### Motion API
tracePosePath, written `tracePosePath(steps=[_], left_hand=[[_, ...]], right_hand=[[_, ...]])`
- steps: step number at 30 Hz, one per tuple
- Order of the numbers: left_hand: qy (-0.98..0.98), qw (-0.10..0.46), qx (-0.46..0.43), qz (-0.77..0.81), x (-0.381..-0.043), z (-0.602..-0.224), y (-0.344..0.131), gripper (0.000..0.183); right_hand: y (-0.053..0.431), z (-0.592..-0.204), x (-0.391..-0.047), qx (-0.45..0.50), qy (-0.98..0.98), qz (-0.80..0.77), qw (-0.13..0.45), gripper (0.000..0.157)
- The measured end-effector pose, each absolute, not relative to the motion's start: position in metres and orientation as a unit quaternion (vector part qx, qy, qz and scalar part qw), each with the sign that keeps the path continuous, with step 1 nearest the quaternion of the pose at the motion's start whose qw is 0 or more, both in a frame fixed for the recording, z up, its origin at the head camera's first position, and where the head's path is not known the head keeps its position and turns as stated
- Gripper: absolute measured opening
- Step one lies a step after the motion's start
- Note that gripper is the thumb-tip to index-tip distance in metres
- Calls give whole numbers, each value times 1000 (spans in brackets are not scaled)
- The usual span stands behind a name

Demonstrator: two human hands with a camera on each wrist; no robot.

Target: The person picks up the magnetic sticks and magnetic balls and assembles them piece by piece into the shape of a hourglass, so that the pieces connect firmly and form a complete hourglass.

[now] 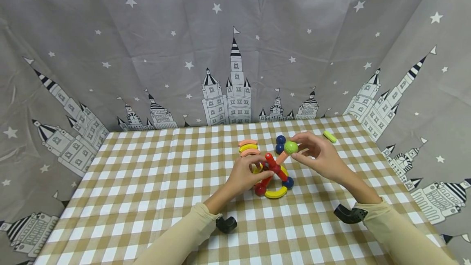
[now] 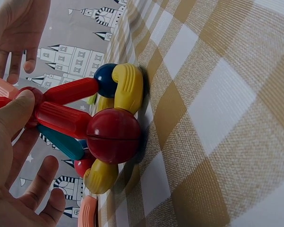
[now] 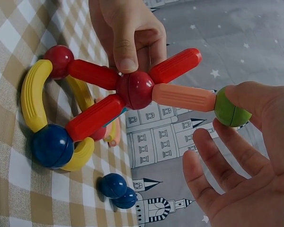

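A person's left hand point(image 1: 247, 174) pinched the red centre ball point(image 3: 135, 91) of a small magnetic-looking frame between thumb and forefinger, its other fingers loosely bent and apart from one another. The right hand point(image 1: 319, 155) pinched a green ball point(image 1: 291, 147) between thumb and forefinger, while the remaining fingers stood spread behind it. The green ball met the outer end of a salmon rod point(image 3: 184, 97), whose inner end joined the red centre ball. A short red rod point(image 3: 176, 65) also slanted up from that centre, its far end bare. The frame stood on the checked tablecloth point(image 1: 147, 183), toward the right of the cloth's middle. Below the centre, two red legs sloped down, one to a blue corner ball point(image 3: 52, 145) and the other to a red corner ball point(image 3: 59, 61); a teal leg point(image 2: 61, 142) ran down toward a further red ball at the back. Curved yellow pieces point(image 1: 276, 193) linked the corners along the cloth. Just beyond the frame lay two loose blue balls, touching or nearly so point(image 1: 281, 139), near a row of salmon and yellow arcs point(image 1: 249, 148). A lime-green rod point(image 1: 329, 136) lay apart, past the right hand.
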State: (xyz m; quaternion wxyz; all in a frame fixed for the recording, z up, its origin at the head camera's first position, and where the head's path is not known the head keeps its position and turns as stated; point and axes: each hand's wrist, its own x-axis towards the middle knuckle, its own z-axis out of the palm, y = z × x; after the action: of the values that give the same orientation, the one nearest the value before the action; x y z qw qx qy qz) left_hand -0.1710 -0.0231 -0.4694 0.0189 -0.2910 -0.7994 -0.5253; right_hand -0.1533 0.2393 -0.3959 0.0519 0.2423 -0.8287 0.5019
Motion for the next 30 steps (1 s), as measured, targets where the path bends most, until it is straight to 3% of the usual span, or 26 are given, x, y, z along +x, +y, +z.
tracePosePath(steps=[21,30], left_hand=[[-782,53,-320,-532,-168,-471,-14,23],[-776,31,-325,-540,-166,-474,1,26]], right_hand=[[243,-399,-149,236,-818,522,51,36],[258,-404,-138,239,-799,547,67,39]])
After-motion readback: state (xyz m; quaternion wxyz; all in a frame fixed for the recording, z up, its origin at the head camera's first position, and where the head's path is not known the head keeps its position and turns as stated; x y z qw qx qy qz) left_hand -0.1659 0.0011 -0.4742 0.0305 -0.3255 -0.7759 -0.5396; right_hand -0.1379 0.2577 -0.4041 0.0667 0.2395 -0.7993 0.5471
